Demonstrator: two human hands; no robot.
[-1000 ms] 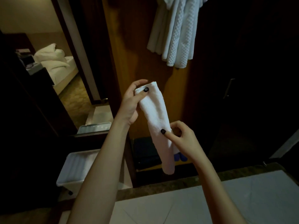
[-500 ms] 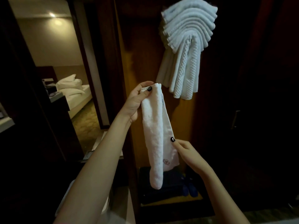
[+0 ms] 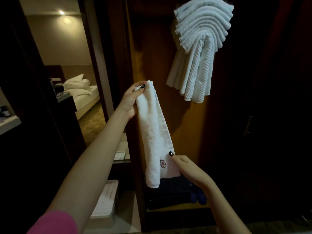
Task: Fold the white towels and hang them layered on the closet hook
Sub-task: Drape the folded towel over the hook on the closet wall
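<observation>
I log one soft terry towel [image 3: 152, 132], folded into a long narrow strip with an embroidered flower, in front of the wooden closet panel [image 3: 148, 48]: my left hand [image 3: 130, 100] pinches its top, my right hand [image 3: 187, 168] pinches its lower edge. Up right, ribbed and waffle-weave hung towels [image 3: 199, 48] fan in layers; below, a white plastic bin [image 3: 106, 201], contents unclear.

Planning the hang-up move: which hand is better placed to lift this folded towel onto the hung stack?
Probably the left. The left hand pinches the folded towel at its top end, nearest the hung stack. The right hand holds the lower edge by the embroidered flower, farther below.
</observation>
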